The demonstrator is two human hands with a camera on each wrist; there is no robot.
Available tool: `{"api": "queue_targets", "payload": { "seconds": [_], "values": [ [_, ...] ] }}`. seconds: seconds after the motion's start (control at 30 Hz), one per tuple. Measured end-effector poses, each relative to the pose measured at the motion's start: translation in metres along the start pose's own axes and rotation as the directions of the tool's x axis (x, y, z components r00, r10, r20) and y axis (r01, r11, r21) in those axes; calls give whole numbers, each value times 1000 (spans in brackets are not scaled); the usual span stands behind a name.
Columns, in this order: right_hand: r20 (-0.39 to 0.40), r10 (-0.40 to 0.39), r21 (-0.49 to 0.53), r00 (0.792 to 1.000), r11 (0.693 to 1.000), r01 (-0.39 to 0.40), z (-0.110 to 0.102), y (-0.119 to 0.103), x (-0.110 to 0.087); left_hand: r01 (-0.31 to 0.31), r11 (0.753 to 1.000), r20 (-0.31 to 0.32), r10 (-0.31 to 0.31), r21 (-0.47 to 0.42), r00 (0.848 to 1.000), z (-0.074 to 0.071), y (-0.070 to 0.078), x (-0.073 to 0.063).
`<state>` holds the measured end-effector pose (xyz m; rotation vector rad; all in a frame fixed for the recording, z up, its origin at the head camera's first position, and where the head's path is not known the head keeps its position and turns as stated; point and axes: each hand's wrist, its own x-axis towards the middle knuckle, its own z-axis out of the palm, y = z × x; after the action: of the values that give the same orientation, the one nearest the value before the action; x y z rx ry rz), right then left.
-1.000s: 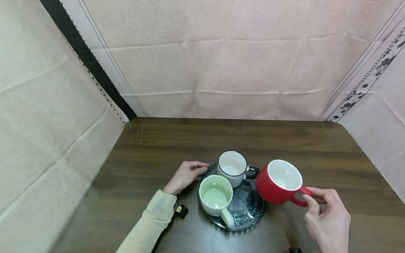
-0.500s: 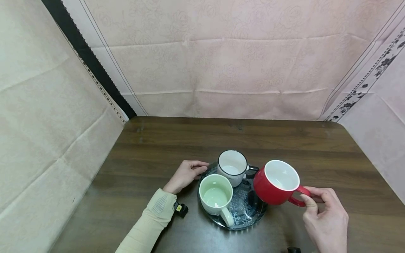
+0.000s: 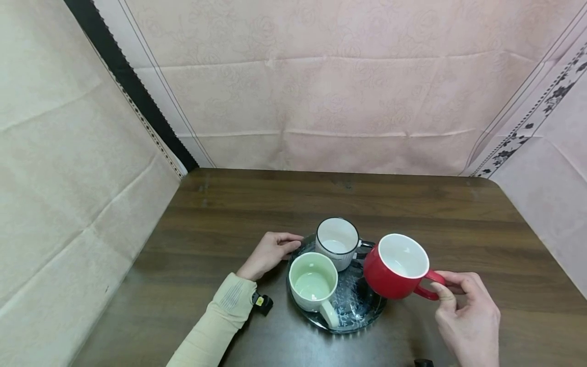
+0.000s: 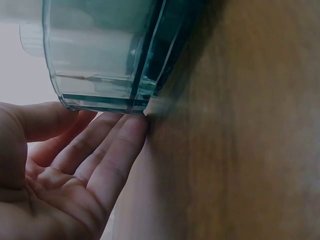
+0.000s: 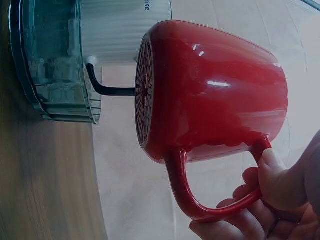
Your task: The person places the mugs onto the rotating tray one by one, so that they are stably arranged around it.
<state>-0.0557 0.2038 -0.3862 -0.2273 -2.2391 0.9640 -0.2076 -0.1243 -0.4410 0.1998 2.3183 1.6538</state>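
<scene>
My right hand point(image 3: 470, 316) pinches the handle of a red mug point(image 3: 390, 278) with a white inside, thumb and fingers round the handle. The right wrist view shows the mug's patterned base raised above a round, dark glass tray point(image 3: 357, 306). On that tray stand a pale green mug point(image 3: 312, 300), its handle toward the front, and a white mug point(image 3: 337, 260) with a black rim and black handle. The red mug overlaps the tray's right side in the head view. My left hand point(image 3: 271, 255) touches the tray's wall at the left with extended fingertips point(image 4: 135, 125).
A brown wooden table point(image 3: 229, 204) carries everything. Pale patterned cloth point(image 3: 339, 102) hangs behind it and on both sides. A black wrist device point(image 3: 263, 304) sits on the left wrist.
My right hand has shifted slightly left with the red mug, bringing it farther over the tray. The left hand, the tray and the other two mugs stay in place.
</scene>
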Motion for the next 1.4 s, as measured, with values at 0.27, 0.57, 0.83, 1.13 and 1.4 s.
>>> {"api": "queue_targets", "payload": {
  "seconds": [0.27, 0.57, 0.83, 1.13, 1.4],
  "values": [
    [6, 0, 1, 1000, 1000, 0, 2, 0, 0, -2, 1000, 0, 2, 2, 1000, 0, 1, -1],
    [10, -35, 13, 999, 999, 35, 3, 1, -1, 15, 1000, 1, -15, 14, 1000, 0, 1, -1],
    [21, -13, 10, 1000, 1000, 13, 3, -1, -2, 15, 1000, 2, -15, 19, 1000, -1, 1, -2],
    [24, -19, 19, 1000, 1000, 19, 5, -2, -2, 19, 1000, 3, -19, 14, 1000, -1, 0, -1],
    [29, -9, 17, 1000, 1000, 9, 5, -3, -2, 11, 1000, 3, -11, 13, 1000, -1, 0, -1]
  ]
}}
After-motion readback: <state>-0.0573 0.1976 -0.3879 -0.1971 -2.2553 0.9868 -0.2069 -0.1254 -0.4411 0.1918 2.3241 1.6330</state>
